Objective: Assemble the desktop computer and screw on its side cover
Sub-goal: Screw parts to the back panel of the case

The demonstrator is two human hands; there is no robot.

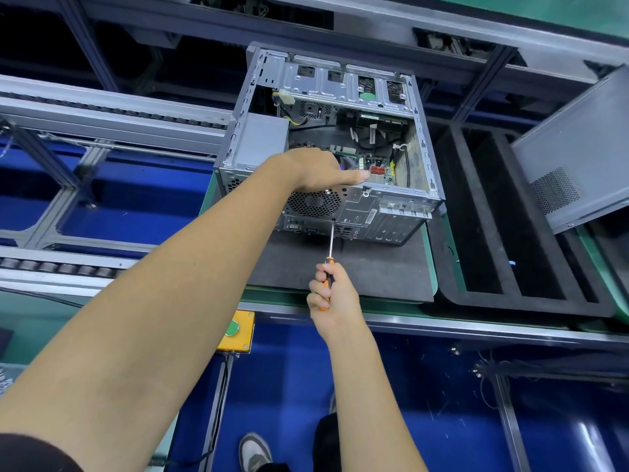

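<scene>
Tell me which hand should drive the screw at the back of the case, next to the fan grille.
Right. The right hand already grips the orange screwdriver, whose tip sits at the rear panel beside the fan grille. The left hand lies on the case's top edge.

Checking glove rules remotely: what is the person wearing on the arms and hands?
Nothing on either: the left hand and right hand are bare, no gloves, rings or watch showing. Both forearms are uncovered. Only a dark sleeve edge shows at the left upper arm.
</scene>
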